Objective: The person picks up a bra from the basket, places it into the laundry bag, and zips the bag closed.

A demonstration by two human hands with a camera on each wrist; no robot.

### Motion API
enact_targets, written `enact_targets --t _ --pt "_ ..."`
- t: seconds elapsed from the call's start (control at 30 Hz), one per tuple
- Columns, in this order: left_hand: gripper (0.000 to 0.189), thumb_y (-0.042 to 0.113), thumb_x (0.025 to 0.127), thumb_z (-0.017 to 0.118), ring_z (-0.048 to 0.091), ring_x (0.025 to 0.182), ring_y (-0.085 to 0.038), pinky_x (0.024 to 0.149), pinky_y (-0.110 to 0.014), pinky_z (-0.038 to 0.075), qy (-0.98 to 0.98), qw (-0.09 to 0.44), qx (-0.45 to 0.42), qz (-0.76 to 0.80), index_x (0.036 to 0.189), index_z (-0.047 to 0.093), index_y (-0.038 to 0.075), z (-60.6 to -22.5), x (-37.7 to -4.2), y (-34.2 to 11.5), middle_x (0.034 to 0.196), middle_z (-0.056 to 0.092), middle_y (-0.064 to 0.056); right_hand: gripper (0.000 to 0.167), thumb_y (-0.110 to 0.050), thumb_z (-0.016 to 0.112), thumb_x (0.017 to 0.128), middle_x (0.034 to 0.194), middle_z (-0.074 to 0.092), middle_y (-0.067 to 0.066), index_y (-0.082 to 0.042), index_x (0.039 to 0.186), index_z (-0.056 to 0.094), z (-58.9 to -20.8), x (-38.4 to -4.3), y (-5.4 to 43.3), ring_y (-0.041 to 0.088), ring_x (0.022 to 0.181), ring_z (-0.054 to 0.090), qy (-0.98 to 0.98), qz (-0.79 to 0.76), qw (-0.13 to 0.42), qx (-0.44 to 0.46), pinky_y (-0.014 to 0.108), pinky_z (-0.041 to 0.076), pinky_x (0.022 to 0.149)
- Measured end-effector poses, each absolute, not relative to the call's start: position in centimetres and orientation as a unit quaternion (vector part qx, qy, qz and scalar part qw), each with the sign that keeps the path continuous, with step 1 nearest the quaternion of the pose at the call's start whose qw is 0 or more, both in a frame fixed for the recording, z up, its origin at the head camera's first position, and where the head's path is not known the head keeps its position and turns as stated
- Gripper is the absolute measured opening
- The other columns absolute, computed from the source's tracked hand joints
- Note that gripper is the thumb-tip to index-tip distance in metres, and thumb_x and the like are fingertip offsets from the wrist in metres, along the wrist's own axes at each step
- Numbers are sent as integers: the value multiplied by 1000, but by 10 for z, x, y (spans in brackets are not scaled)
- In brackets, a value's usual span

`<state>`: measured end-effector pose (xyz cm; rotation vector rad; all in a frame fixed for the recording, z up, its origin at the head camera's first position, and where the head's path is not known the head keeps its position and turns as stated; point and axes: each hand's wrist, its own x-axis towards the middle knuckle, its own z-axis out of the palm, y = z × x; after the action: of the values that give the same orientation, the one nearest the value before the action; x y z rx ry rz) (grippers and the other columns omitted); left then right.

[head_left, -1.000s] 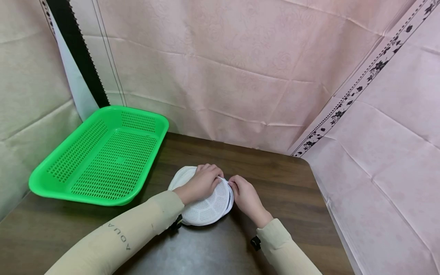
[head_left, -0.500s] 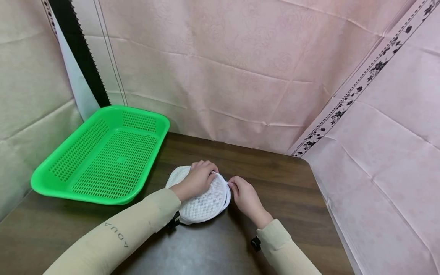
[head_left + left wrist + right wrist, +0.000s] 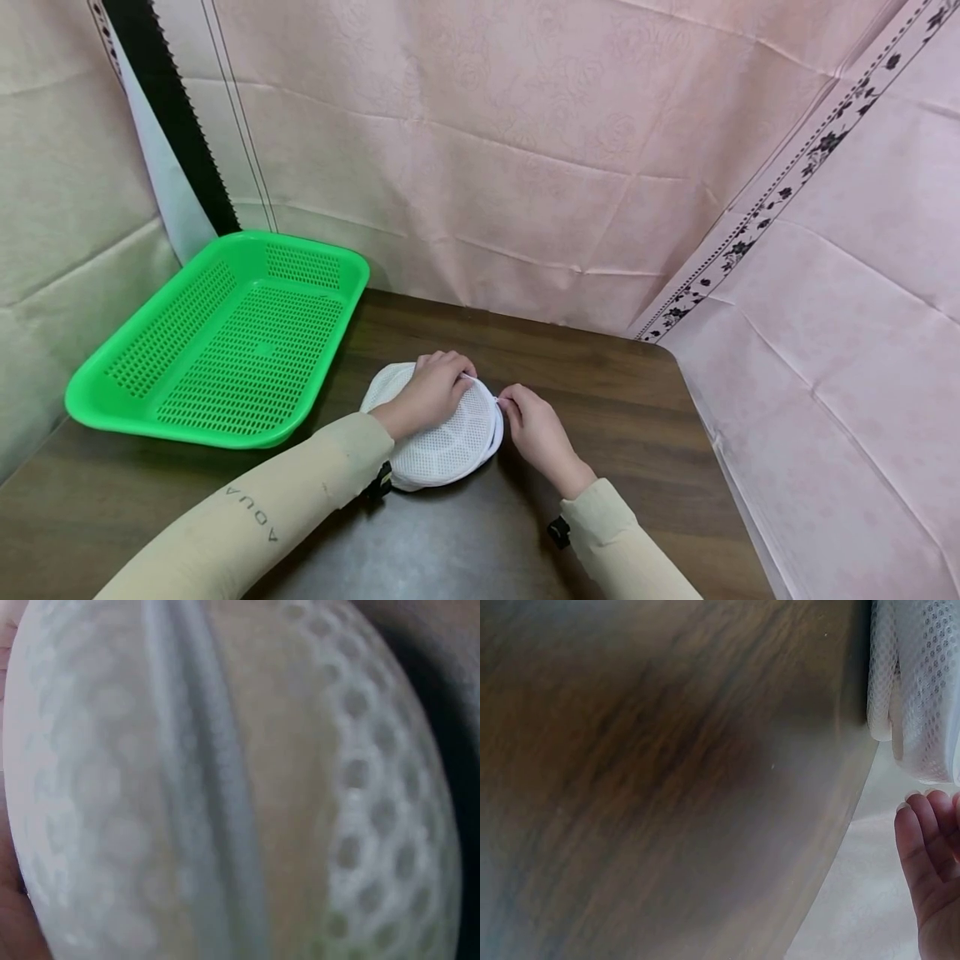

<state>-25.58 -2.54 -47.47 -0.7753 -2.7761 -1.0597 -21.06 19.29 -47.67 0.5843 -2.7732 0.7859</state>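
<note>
Left grip point(image 3: 429, 396) on mesh bag point(image 3: 453, 443)

It was a cloth-walled booth — creased pale cloth point(image 3: 510, 167) with a black floral border point(image 3: 806, 169) hung left, far and right around a dark wood-grain counter point(image 3: 622, 375) — though what sort of room lay beyond was hidden.

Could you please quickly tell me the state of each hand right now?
Left hand: closed, holding the white mesh bag.
Right hand: closed, pinching the same bag at its edge; exactly which part is too small to tell.
</note>
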Motion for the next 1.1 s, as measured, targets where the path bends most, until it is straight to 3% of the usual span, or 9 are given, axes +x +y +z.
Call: enact_targets --t 1.1 --pt "12 20 109 63 62 114 -29 100 -51 43 -915 26 -208 -346 113 70 11 -470 -258 -23 114 70 -4 4 -8 68 104 90 66 3 -7 102 71 -479 -210 200 18 82 62 -931 285 115 196 41 58 78"
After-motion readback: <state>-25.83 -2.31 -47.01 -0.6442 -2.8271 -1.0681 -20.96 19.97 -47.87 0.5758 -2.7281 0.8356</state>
